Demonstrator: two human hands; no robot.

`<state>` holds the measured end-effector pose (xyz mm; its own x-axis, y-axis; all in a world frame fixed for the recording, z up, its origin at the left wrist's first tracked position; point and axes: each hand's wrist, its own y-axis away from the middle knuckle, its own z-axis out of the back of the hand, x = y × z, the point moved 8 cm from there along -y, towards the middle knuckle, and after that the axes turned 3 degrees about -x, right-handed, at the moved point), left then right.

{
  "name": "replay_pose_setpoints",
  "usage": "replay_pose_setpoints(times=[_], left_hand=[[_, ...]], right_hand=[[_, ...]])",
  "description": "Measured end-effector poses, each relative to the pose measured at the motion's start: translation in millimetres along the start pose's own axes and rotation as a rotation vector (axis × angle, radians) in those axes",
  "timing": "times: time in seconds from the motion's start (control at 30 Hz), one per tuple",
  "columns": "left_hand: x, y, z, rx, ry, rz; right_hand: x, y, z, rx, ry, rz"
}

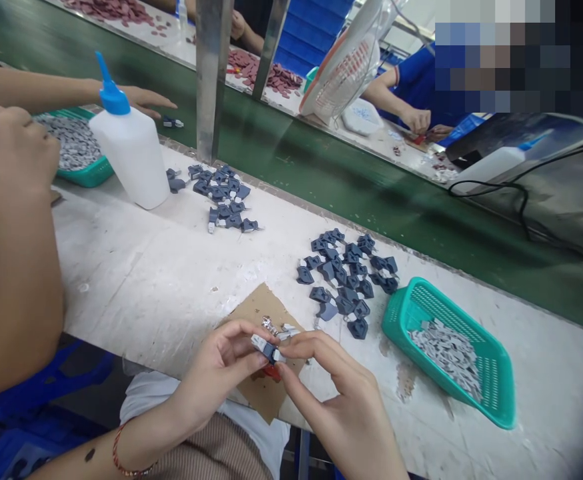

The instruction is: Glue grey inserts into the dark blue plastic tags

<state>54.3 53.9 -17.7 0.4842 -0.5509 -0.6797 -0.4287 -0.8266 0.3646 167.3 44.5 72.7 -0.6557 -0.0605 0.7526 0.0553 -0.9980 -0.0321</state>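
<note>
Between the fingertips of both hands is a small dark-blue and light-grey plastic part (267, 348). My left hand (221, 363) pinches it from the left, thumb below and fingers above. From the right, my right hand (339, 393) grips its pale end between thumb and forefinger. Beneath them lies a brown cardboard piece (261, 303) bearing a shiny metallic bit (269, 325) and some light-grey pieces (289, 331). Something red (272, 372) shows just under the held part, mostly hidden by my hands.
Dark-blue parts (344, 270) lie loosely ahead, with another cluster (224, 190) farther left. At right stands a green basket (496, 373) of grey pieces. A white bottle with a blue cap (134, 157) stands near a co-worker's arms (16, 220) at left. Another person's hands (419, 123) work beyond the green divider (291, 167).
</note>
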Motion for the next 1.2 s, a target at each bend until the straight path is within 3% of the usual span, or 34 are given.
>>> replay_pose_setpoints(times=[0.3,0.43,0.6,0.7,0.9,1.07,1.2], left_hand=[[-1.8,2.0,1.5,0.004,-0.003,-0.006],[-0.3,1.7,0.9,-0.005,0.037,0.029],[-1.9,3.0,-4.7,0.005,0.079,0.059],[-1.3,3.2,-8.3,0.002,0.097,0.076],[2.0,1.2,-14.0,-0.004,0.110,0.067],[2.9,-1.4,-19.1,-0.005,0.112,0.059],[3.5,-5.7,-27.4,0.026,0.109,0.119]], right_hand=[[-1.6,-1.1,-2.8,0.039,-0.022,-0.047],[-1.3,-0.2,1.8,0.002,-0.063,-0.045],[-17.1,2.5,3.4,-0.078,-0.211,-0.170],[-24.6,3.1,-3.6,-0.106,-0.278,-0.204],[-22.1,-0.7,-25.3,-0.035,-0.359,-0.170],[-18.3,-1.0,-21.1,-0.077,-0.402,-0.132],[-31.4,1.9,-14.9,-0.109,-0.439,-0.201]])
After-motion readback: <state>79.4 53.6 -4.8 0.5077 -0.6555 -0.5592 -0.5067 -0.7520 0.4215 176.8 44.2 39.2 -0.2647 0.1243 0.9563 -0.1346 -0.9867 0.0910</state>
